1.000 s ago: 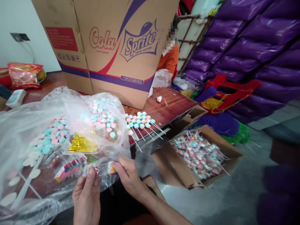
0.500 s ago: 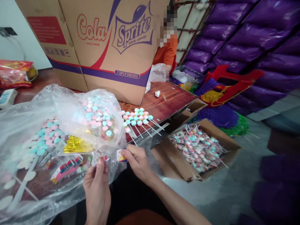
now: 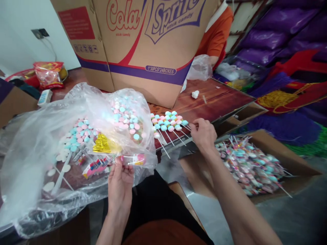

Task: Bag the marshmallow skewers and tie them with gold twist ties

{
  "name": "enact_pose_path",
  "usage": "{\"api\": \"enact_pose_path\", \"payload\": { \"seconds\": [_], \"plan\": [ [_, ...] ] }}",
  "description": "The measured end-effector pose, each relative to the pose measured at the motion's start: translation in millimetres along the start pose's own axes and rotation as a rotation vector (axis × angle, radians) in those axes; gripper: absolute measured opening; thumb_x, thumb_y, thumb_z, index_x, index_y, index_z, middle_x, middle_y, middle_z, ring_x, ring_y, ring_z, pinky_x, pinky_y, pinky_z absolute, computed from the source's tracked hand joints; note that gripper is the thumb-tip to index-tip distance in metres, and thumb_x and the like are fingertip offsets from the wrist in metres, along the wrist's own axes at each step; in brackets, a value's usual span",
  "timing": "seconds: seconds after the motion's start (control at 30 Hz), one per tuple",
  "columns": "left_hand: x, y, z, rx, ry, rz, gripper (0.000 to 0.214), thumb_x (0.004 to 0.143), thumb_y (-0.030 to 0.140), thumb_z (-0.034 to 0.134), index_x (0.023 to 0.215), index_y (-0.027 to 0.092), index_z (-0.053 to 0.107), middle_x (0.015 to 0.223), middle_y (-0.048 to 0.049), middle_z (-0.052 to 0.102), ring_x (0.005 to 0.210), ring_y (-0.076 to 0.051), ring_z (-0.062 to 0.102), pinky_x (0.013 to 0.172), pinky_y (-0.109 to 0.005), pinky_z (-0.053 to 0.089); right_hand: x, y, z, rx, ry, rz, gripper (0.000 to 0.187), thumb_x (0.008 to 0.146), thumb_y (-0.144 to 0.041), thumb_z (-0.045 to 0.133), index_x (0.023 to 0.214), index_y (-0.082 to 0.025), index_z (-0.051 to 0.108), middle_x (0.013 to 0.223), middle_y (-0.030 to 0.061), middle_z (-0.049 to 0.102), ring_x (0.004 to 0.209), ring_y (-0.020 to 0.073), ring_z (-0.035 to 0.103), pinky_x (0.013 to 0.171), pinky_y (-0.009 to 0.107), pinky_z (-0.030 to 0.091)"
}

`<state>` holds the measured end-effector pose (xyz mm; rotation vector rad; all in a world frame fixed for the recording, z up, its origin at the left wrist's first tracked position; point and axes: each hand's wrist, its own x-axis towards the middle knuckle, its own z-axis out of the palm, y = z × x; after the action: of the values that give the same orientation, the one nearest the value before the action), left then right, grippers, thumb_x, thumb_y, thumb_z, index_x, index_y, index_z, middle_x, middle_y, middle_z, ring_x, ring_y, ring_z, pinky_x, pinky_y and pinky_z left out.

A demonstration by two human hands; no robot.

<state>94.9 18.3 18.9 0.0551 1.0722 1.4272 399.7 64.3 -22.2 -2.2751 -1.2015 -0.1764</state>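
Observation:
My left hand (image 3: 121,178) pinches a small clear plastic packet (image 3: 135,160) with a pink and yellow print, held above the table's front edge. Out to the right, my right hand (image 3: 204,134) has its fingers closed at the stick end of a marshmallow lollipop (image 3: 185,123). That one lies at the right end of a row of marshmallow lollipops (image 3: 163,127) in pink, blue and white, their sticks jutting over the edge. Beside my left hand are gold twist ties (image 3: 102,144) and a stack of printed packets (image 3: 98,165), partly under a large clear plastic bag (image 3: 33,146).
A tall cardboard carton (image 3: 138,71) stands on the table (image 3: 224,95) behind the sweets. On the lower right, an open cardboard box (image 3: 298,170) holds many wrapped lollipops. A person in an orange sleeve (image 3: 217,37) sits behind the carton. Purple sacks (image 3: 273,30) are stacked at the back right.
My right hand has left the packet and moved right and up to the lollipop sticks. The packet stays in my left hand. The view has shifted, so things appear farther right.

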Motion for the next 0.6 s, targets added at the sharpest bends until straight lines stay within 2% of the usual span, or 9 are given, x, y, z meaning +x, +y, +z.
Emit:
{"api": "enact_pose_path", "payload": {
  "seconds": [0.1,0.2,0.27,0.37,0.47,0.6],
  "plan": [
    [-1,6,2.3,-0.014,0.046,-0.02,0.02,0.086,0.029,0.077,0.076,0.014,0.069,0.066,0.0004,0.064,0.058,-0.009,0.06,0.059,-0.019,0.055,16,20,11,-0.179,-0.141,0.021,0.028,0.092,-0.031,0.053,0.099,-0.014,0.074,0.097,0.0175,0.068,0.084,0.0274,0.059,0.072,0.036,0.04],
    [-1,13,3.2,-0.012,0.029,-0.002,0.023,0.098,0.027,0.06,0.084,0.013,0.072,0.078,-0.0044,0.071,0.07,-0.011,0.067,0.064,-0.021,0.057,18,24,12,-0.243,-0.203,0.006,0.032,0.097,-0.033,0.049,0.106,-0.016,0.075,0.105,0.0172,0.069,0.087,0.0276,0.06,0.071,0.036,0.037],
    [0,17,2.1,-0.015,0.0,0.025,0.022,0.1,0.024,0.056,0.088,0.014,0.072,0.088,-0.0062,0.074,0.079,-0.013,0.07,0.069,-0.024,0.059,17,22,10,-0.271,-0.213,-0.01,0.035,0.1,-0.036,0.046,0.108,-0.017,0.075,0.107,0.0171,0.07,0.089,0.0282,0.061,0.072,0.037,0.035],
    [3,20,-0.4,-0.02,-0.001,0.067,0.022,0.1,0.02,0.055,0.089,0.015,0.073,0.089,-0.006,0.075,0.081,-0.013,0.072,0.072,-0.025,0.06,16,16,8,-0.275,-0.229,-0.038,0.04,0.103,-0.04,0.042,0.107,-0.017,0.075,0.107,0.0166,0.071,0.092,0.0282,0.06,0.075,0.036,0.033],
    [4,23,-2.1,-0.019,0.027,0.096,0.023,0.101,0.02,0.053,0.09,0.015,0.073,0.086,-0.0055,0.075,0.077,-0.012,0.072,0.071,-0.024,0.06,14,10,9,-0.262,-0.257,-0.073,0.035,0.101,-0.039,0.048,0.107,-0.017,0.075,0.108,0.0159,0.071,0.092,0.0279,0.059,0.073,0.035,0.031],
    [3,27,-2.5,-0.032,0.041,0.085,0.024,0.102,0.021,0.052,0.091,0.015,0.072,0.088,-0.0058,0.075,0.079,-0.013,0.073,0.07,-0.023,0.06,13,4,9,-0.232,-0.253,-0.041,0.028,0.098,-0.029,0.051,0.102,-0.016,0.075,0.104,0.0169,0.071,0.085,0.025,0.058,0.068,0.035,0.026]
  ]
}}
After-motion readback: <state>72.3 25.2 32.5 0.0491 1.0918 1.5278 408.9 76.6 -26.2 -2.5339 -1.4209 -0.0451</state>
